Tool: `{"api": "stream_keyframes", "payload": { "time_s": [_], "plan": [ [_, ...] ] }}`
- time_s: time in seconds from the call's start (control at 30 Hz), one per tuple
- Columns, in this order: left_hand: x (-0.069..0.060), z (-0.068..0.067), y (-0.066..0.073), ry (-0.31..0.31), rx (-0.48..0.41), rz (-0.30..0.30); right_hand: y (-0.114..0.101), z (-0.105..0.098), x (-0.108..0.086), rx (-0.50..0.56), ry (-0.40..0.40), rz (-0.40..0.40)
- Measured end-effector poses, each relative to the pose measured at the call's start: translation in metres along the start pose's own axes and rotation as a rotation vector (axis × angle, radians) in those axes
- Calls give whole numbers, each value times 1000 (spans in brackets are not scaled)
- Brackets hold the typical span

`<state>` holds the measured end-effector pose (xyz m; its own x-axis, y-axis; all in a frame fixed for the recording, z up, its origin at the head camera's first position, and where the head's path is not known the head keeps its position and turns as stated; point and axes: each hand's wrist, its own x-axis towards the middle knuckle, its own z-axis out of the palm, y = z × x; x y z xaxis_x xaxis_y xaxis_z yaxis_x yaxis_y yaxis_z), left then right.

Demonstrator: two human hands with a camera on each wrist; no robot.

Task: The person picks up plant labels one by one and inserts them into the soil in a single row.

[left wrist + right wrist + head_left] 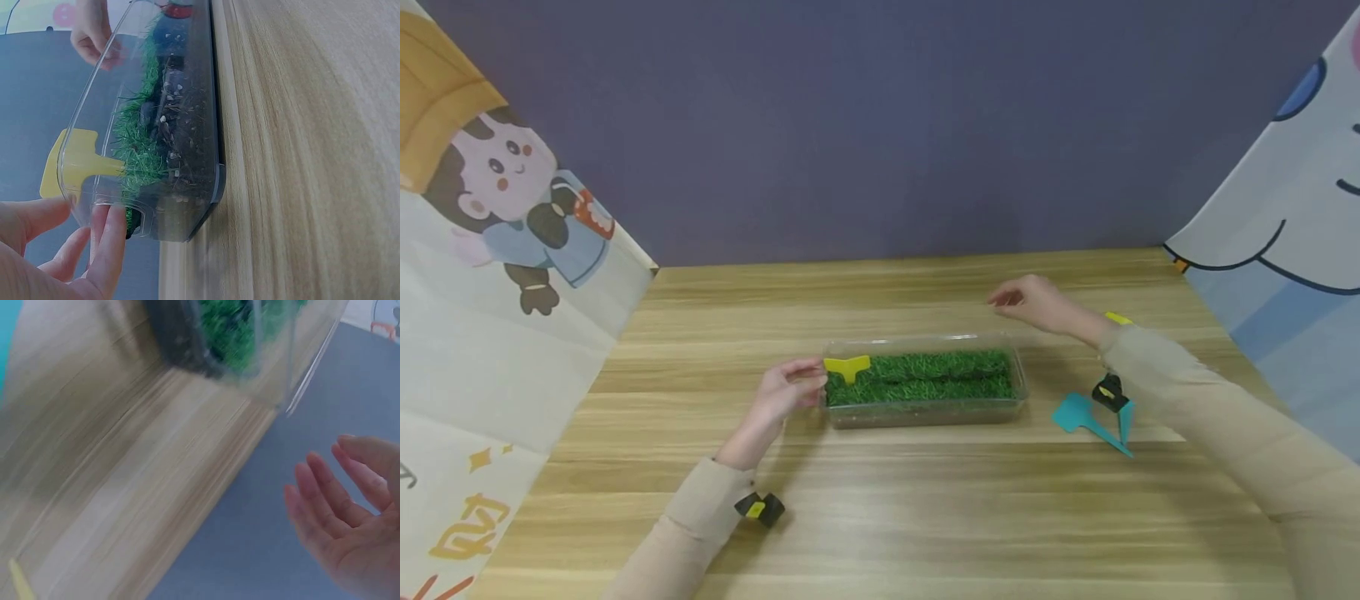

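A clear plastic box [925, 412] stands on the table with soil and two strips of green grass [955, 388] in it. Inside its left end is a T-shaped yellow tag [847, 367], upright, its stem down at the grass [140, 150]. My left hand [786, 390] touches the box's left end; in the left wrist view its fingertips [112, 219] lie against the end wall, the thumb near the rim below the tag [87, 164]. Beyond the box's back right corner, my right hand [1037, 305] hangs in the air, fingers loosely bent, holding nothing [350, 519].
Two teal tags [1077, 412] lie right of the box, under my right forearm. Part of a yellow piece [1117, 318] shows beside my right wrist. Behind the table [880, 500] is a dark blue-grey wall [880, 133]; printed cloths [467, 350] hang at both sides.
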<state>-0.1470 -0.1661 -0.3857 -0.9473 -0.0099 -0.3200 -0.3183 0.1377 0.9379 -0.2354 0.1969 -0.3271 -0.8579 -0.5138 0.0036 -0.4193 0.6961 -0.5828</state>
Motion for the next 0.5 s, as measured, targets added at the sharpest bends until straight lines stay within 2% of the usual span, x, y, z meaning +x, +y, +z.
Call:
{"api": "stream_keyframes", "payload": {
  "time_s": [0.33, 0.5],
  "plan": [
    [3, 1, -1, 6, 0, 0, 41, -11, -8, -27, 55, 63],
    [3, 1, -2, 7, 4, 0, 59, -16, -14, -54, 57, 103]
  ]
}}
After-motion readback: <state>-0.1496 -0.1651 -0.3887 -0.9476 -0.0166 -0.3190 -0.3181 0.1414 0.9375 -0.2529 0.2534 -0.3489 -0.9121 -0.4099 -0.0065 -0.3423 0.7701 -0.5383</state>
